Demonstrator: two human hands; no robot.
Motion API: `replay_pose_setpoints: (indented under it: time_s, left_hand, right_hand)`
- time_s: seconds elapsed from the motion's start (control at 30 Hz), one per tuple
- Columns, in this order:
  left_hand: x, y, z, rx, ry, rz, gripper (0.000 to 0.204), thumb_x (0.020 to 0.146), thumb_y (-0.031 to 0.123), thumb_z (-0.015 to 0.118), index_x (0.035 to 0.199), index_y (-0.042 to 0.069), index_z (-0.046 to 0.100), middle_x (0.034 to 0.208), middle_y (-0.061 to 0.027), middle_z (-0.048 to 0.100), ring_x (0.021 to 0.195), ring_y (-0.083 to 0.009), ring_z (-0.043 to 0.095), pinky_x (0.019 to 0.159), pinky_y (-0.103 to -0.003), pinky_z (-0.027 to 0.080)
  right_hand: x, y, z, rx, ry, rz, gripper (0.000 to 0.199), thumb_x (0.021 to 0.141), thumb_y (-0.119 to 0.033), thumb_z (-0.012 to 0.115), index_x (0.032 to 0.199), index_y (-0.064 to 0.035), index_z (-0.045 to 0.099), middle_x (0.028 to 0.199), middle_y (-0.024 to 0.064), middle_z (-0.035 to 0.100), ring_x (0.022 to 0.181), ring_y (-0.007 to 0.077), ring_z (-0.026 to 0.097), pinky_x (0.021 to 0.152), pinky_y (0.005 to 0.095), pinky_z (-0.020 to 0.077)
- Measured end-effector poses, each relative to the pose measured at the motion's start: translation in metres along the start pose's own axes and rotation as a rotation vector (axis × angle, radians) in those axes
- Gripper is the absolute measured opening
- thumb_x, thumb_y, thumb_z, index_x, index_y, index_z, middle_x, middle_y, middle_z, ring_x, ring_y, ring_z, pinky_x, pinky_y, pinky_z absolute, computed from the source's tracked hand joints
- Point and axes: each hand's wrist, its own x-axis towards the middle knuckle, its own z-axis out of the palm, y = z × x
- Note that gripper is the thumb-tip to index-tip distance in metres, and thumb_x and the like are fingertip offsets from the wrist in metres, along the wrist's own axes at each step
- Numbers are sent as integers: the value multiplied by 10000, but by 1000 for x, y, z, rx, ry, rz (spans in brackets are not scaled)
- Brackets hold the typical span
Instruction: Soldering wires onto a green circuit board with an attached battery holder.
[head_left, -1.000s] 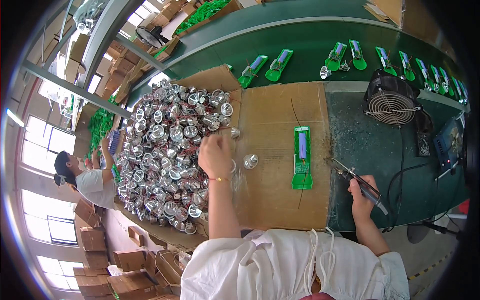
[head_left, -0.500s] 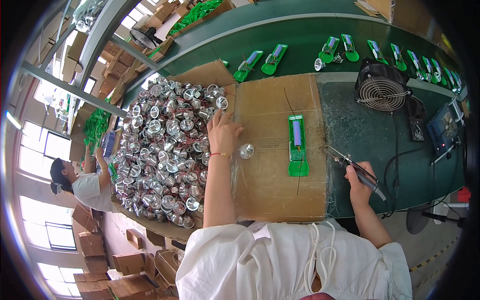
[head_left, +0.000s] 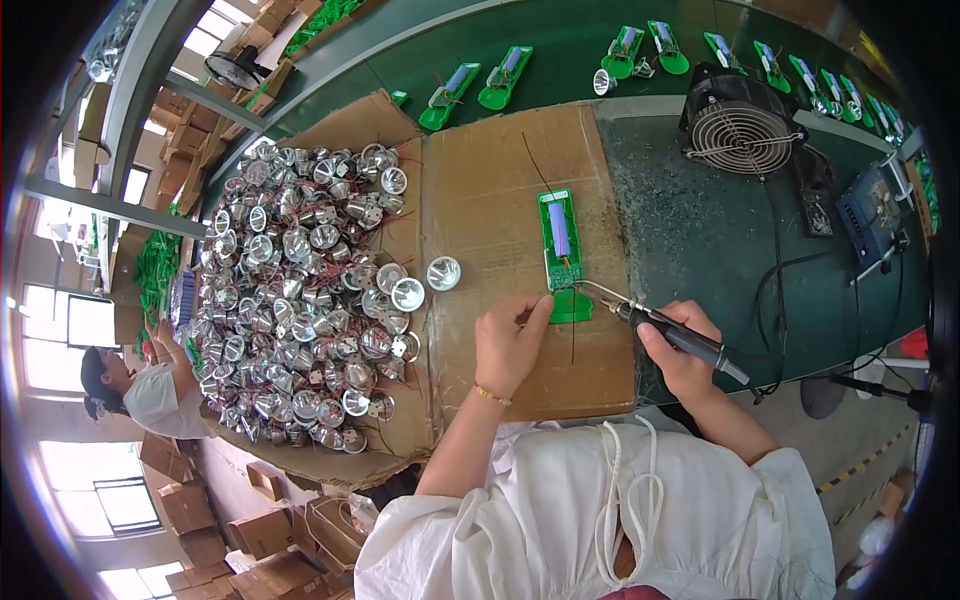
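Observation:
On the brown cardboard sheet [head_left: 490, 220] lies an open green flashlight housing [head_left: 572, 306], with a purple battery cell [head_left: 559, 230] and a small circuit board [head_left: 565, 273]. Dark wires stick out beyond both its ends. My left hand [head_left: 510, 345] is at the housing's lower left edge, thumb and forefinger pinched together; whatever lies between them is too small to make out. My right hand [head_left: 685, 365] grips a soldering iron [head_left: 708, 350], its bent tip at the lower end of the circuit board. A silvery reflector cup [head_left: 443, 273] rests on the cardboard left of the housing.
To the left, a cardboard box [head_left: 385, 120] holds a heap of wired reflector cups [head_left: 290, 300]. Several green housings [head_left: 505, 78] line the far bench. A fan [head_left: 742, 135] and a blue soldering station [head_left: 868, 215] stand right. Another person [head_left: 160, 395] works far left.
My left hand has come from the reflector heap to the housing, its fingers now pinched. The soldering iron has moved left onto the circuit board. The whole view has shifted.

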Motion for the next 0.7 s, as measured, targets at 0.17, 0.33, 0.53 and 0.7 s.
replay_pose_setpoints:
  time_s: [0.17, 0.33, 0.53, 0.7]
  left_hand:
    - [1, -3, 7, -26, 34, 136, 143, 782, 137, 645, 734, 3, 631, 707, -111, 575, 572, -199, 573, 533, -291, 443]
    - [2, -4, 9, -51, 38, 153, 141, 778, 120, 645, 712, -1, 617, 709, -107, 565, 575, -199, 570, 530, -292, 439]
    - [3, -5, 12, -79, 41, 121, 142, 774, 118, 644, 700, 0, 614, 702, -109, 562, 563, -200, 562, 522, -293, 433]
    - [4, -5, 11, -87, 49, 97, 149, 771, 113, 642, 683, -2, 609, 685, -109, 559, 555, -203, 560, 516, -296, 430]
  right_hand:
    - [1, 2, 4, 34, 40, 24, 155, 743, -58, 677, 757, 2, 534, 620, 28, 562, 535, 51, 495, 482, 205, 379]
    - [3, 0, 8, 36, 46, 46, 161, 745, -65, 678, 754, -4, 530, 608, 17, 552, 526, 45, 478, 481, 202, 378]
    - [-1, 3, 7, 17, 29, 51, 164, 758, -75, 667, 771, -2, 521, 641, 28, 547, 553, 52, 468, 511, 204, 380]
    - [0, -5, 5, 45, 85, 101, 158, 787, -92, 641, 807, 6, 518, 670, 53, 554, 590, 91, 528, 548, 220, 410]
